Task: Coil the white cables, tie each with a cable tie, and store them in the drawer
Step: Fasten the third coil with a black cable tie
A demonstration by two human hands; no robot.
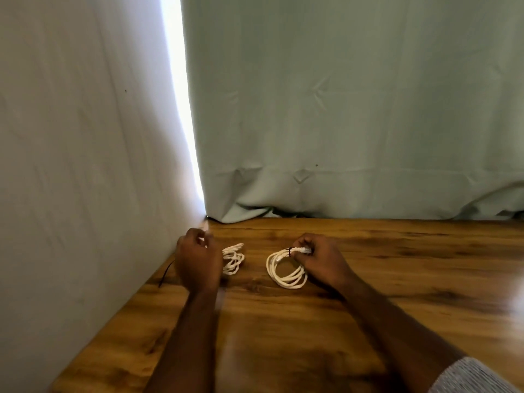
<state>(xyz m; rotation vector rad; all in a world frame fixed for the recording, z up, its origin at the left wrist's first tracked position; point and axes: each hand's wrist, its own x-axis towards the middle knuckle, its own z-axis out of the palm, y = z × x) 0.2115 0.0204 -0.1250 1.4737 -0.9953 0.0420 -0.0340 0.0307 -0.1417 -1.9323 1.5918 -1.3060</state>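
Observation:
A coiled white cable [286, 272] lies on the wooden table [368, 293], bound by a black cable tie [289, 251] at its top. My right hand [320, 262] pinches the coil's top end just right of the tie. A second white cable [233, 259] lies in a looser bunch to the left. My left hand [198, 259] is closed over that cable's left end, which shows white between the fingers. A loose black cable tie [167, 275] lies at the table's left edge, behind my left hand. No drawer is in view.
A white sheet [85, 165] hangs along the table's left edge and a pale green curtain [354, 109] along the back edge. Bright light shows through the gap between them. Bare wood spreads to the right and toward me.

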